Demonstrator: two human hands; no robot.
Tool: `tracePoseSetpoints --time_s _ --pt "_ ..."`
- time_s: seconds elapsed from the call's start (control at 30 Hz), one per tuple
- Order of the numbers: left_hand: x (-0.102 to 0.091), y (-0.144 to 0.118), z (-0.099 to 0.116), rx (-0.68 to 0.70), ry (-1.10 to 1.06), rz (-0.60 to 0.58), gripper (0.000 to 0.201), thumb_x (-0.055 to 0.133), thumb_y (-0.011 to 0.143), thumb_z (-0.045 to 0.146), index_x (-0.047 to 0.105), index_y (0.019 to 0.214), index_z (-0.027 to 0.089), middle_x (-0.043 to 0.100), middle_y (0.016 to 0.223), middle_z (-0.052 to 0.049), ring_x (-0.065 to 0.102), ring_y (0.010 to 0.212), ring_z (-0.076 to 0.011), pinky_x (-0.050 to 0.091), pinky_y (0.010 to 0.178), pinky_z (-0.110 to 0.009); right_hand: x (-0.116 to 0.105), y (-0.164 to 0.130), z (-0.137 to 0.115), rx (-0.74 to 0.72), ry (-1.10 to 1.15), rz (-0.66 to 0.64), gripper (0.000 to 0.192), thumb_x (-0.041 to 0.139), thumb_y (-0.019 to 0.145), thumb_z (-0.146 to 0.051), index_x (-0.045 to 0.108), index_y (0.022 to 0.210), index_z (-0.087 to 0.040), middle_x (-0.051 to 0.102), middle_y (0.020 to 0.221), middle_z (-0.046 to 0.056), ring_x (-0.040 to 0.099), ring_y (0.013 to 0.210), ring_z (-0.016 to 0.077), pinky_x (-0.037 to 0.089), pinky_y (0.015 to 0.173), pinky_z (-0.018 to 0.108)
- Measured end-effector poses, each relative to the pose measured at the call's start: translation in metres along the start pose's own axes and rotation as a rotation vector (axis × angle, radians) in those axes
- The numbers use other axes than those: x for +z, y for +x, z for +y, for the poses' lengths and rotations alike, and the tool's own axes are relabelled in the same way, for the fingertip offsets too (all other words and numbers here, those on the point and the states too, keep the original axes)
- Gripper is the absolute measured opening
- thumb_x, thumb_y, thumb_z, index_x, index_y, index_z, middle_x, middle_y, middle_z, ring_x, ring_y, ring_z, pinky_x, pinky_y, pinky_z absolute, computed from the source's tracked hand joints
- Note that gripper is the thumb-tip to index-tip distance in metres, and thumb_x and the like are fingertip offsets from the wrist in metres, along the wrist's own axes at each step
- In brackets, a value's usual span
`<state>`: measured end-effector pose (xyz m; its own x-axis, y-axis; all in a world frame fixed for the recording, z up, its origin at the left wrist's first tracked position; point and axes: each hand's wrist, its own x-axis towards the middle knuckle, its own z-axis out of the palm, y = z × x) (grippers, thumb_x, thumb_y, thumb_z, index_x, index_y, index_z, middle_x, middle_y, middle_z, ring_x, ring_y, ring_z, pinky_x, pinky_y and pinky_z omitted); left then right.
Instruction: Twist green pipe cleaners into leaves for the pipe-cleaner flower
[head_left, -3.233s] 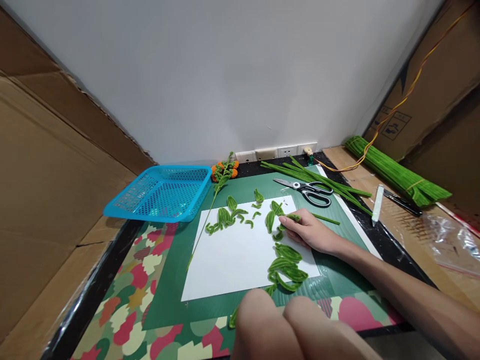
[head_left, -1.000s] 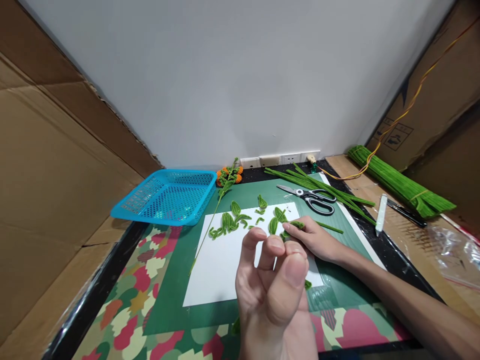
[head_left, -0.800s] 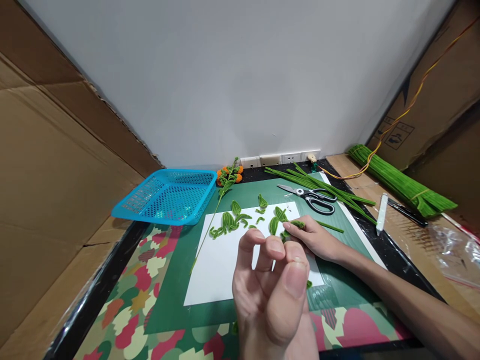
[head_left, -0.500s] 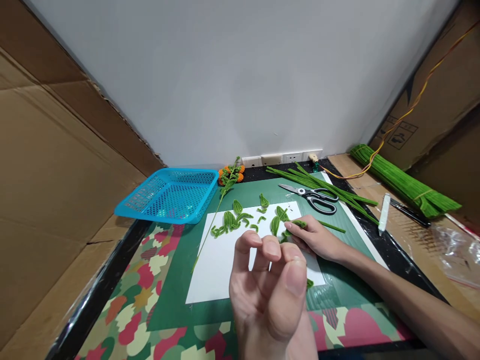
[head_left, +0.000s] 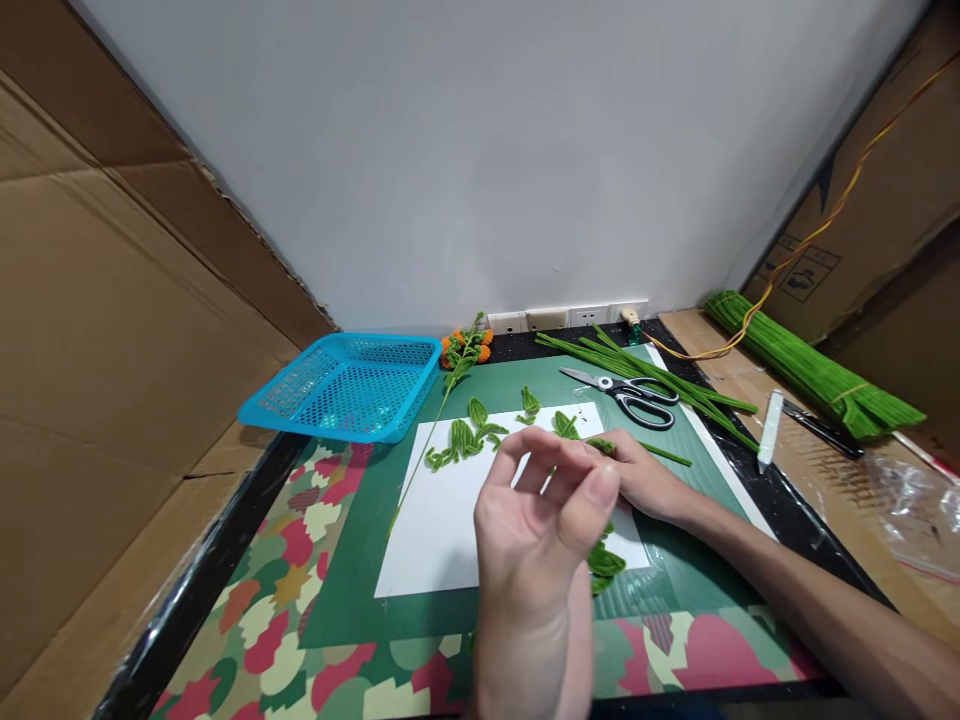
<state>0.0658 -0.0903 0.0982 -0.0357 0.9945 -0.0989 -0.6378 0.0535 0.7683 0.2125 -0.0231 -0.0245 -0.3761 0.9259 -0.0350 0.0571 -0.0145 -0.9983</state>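
My left hand [head_left: 536,530] is raised in front of the sheet, close to the camera. Its fingers are loosely curved with the palm showing, and nothing can be seen in them. Beyond it, my right hand [head_left: 637,475] rests over the right part of the white paper [head_left: 427,550], closed on a green pipe-cleaner piece [head_left: 600,445]; my left fingers partly cover it. Green pipe-cleaner leaves [head_left: 463,437] lie on the paper's upper left. Another leaf [head_left: 565,425] is just above my fingertips, and a larger leaf [head_left: 606,563] shows below my right hand.
Scissors [head_left: 630,393] lie beside loose green pipe cleaners [head_left: 660,375]. A blue basket [head_left: 405,420] and orange flowers with a long stem [head_left: 465,355] are at the back left. To the right are a pipe-cleaner bundle [head_left: 810,360], a white stick-like tool [head_left: 769,430] and a cable [head_left: 825,225].
My left hand has moved up and away from the camera towards my right hand, its fingers turning rightward. It uncovers the larger leaf below. My right hand stays nearly still.
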Motion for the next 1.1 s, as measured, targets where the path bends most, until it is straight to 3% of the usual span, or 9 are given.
tracePoseSetpoints --time_s 0.13,0.33,0.47,0.53,0.63,0.73,0.83,1.0,1.1 --pt "-0.023 0.026 0.016 0.039 0.34 -0.195 0.014 0.078 0.091 0.025 0.07 0.101 0.018 0.076 0.086 -0.005 0.073 0.079 -0.0165 0.06 0.077 -0.026 0.0 -0.002 -0.002 0.026 -0.012 0.0 0.057 0.054 0.1 -0.067 0.052 0.068 -0.021 0.043 0.051 -0.006 0.035 0.041 0.0085 0.023 0.041 0.024" --pt "-0.06 0.087 0.063 0.519 1.047 -0.21 0.009 0.072 0.088 0.015 0.072 0.096 0.018 0.075 0.089 -0.004 0.072 0.082 -0.0179 0.058 0.08 -0.029 0.004 -0.004 -0.007 0.066 0.024 0.037 0.051 0.056 0.099 -0.069 0.053 0.08 -0.022 0.044 0.054 -0.007 0.035 0.041 0.0087 0.023 0.039 0.023" --pt "-0.069 0.123 0.074 0.584 1.118 -0.309 0.014 0.072 0.085 0.012 0.077 0.097 0.018 0.075 0.095 -0.005 0.071 0.085 -0.0164 0.057 0.084 -0.028 0.006 -0.004 -0.006 0.096 0.107 0.042 0.055 0.057 0.094 -0.076 0.055 0.085 -0.022 0.03 0.053 -0.01 0.024 0.041 0.0078 0.019 0.039 0.022" --pt "-0.07 0.133 0.067 0.55 1.103 -0.398 0.019 0.081 0.079 0.016 0.08 0.098 0.019 0.075 0.106 -0.007 0.071 0.087 -0.0167 0.057 0.084 -0.029 0.007 -0.004 -0.004 0.13 0.158 0.076 0.059 0.058 0.09 -0.081 0.054 0.087 -0.023 0.023 0.054 -0.012 0.02 0.042 0.0074 0.016 0.038 0.021" --pt "-0.076 0.134 0.043 0.402 1.077 -0.456 0.01 0.076 0.089 0.026 0.079 0.088 0.016 0.077 0.088 -0.007 0.07 0.078 -0.0156 0.055 0.074 -0.026 0.006 -0.004 0.0 0.177 0.222 0.101 0.064 0.054 0.086 -0.089 0.051 0.09 -0.025 0.018 0.055 -0.013 0.015 0.042 0.0078 0.013 0.038 0.02" --pt "-0.089 0.124 0.015 0.112 1.025 -0.536 0.038 0.075 0.092 0.046 0.067 0.07 0.015 0.064 0.052 -0.001 0.055 0.045 -0.0114 0.042 0.049 -0.023 0.005 -0.003 0.002 0.185 0.243 0.114 0.065 0.05 0.087 -0.091 0.044 0.085 -0.026 0.017 0.055 -0.013 0.013 0.043 0.0077 0.011 0.037 0.02" --pt "-0.1 0.11 -0.009 0.03 0.937 -0.502 0.059 0.058 0.101 0.059 0.056 0.059 0.017 0.05 0.042 0.003 0.047 0.038 -0.0086 0.036 0.046 -0.021 0.005 -0.002 0.003 0.161 0.233 0.157 0.064 0.051 0.088 -0.088 0.039 0.08 -0.026 0.017 0.056 -0.012 0.013 0.044 0.0071 0.012 0.038 0.02" --pt "-0.103 0.094 -0.027 -0.179 0.766 -0.53 0.049 0.059 0.101 0.059 0.058 0.074 0.017 0.049 0.055 0.005 0.04 0.046 -0.0078 0.028 0.044 -0.02 0.007 -0.004 -0.004 0.012 -0.053 0.175 0.056 0.057 0.098 -0.069 0.041 0.072 -0.023 0.033 0.063 -0.005 0.034 0.054 0.0107 0.027 0.048 0.024" --pt "-0.1 0.086 -0.029 -0.201 0.724 -0.541 0.043 0.057 0.103 0.053 0.054 0.078 0.018 0.047 0.064 0.005 0.037 0.051 -0.0075 0.027 0.046 -0.02 0.011 -0.007 -0.009 -0.089 -0.245 0.158 0.052 0.049 0.106 -0.058 0.041 0.07 -0.021 0.038 0.068 -0.003 0.037 0.063 0.0127 0.032 0.058 0.026"
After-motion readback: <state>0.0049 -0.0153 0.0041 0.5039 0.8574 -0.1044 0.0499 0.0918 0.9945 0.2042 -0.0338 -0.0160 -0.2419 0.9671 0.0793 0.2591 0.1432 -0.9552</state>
